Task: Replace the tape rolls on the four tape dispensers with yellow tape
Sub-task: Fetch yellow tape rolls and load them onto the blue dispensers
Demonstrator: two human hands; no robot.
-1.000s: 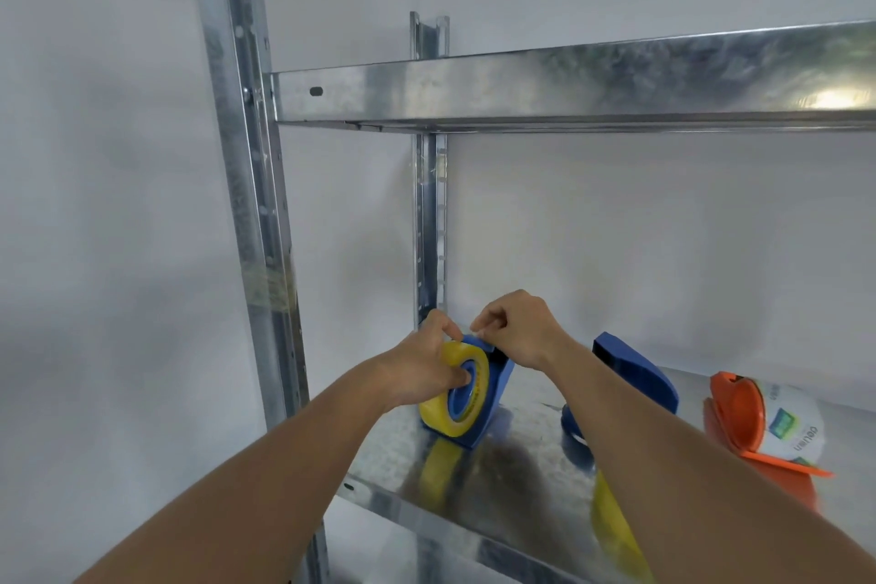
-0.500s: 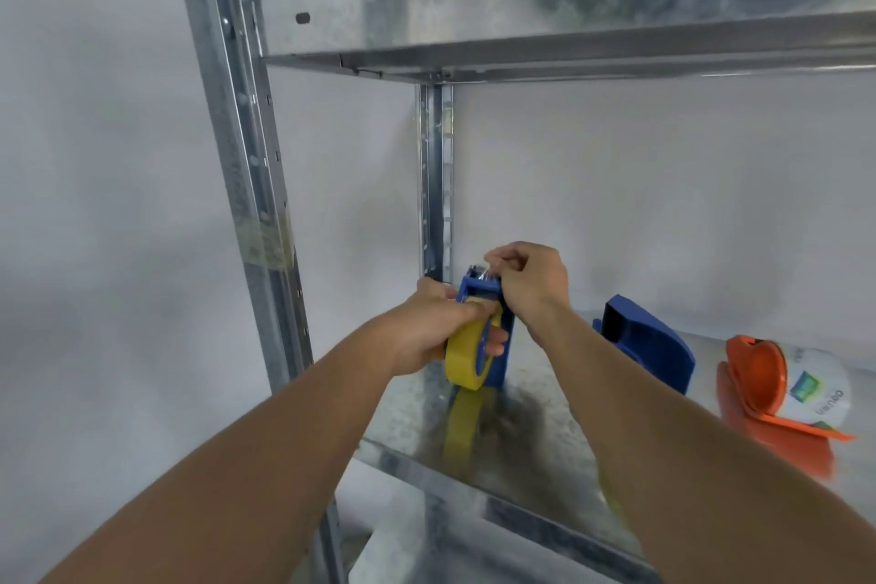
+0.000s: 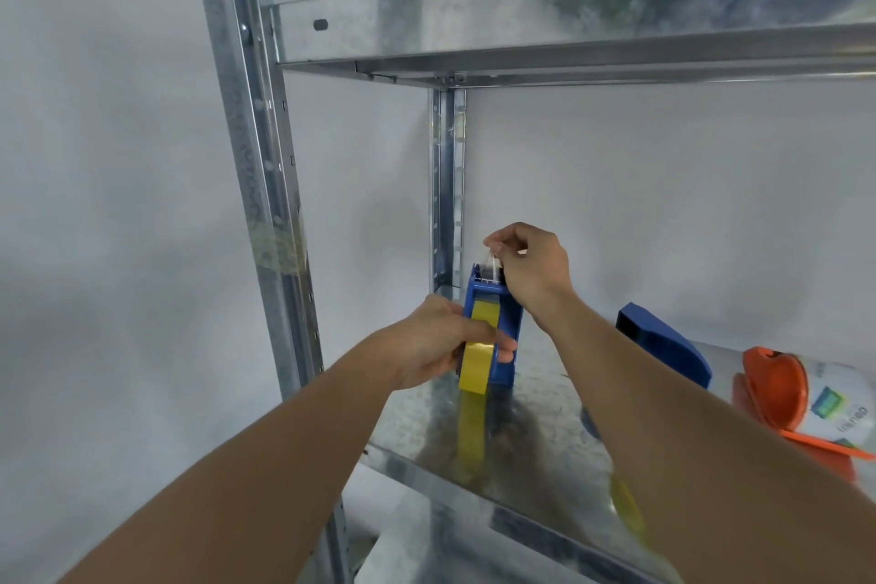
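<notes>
A blue tape dispenser stands on end on the metal shelf, loaded with a yellow tape roll. My left hand grips the dispenser and roll from the left side. My right hand is above the dispenser's cutter end, pinching a short strip of tape pulled up from it. A second blue dispenser lies on the shelf to the right, partly hidden behind my right forearm. Further right lies an orange dispenser holding a white printed roll.
The shelf belongs to a galvanized steel rack with a front upright, a rear upright and an upper shelf beam overhead. A plain grey wall stands behind. A yellow reflection shows on the shelf near its front edge.
The dispenser has turned upright with the tape edge facing me. My right hand has lifted from the dispenser's top, drawing a strip of tape upward. The camera view has tilted up slightly.
</notes>
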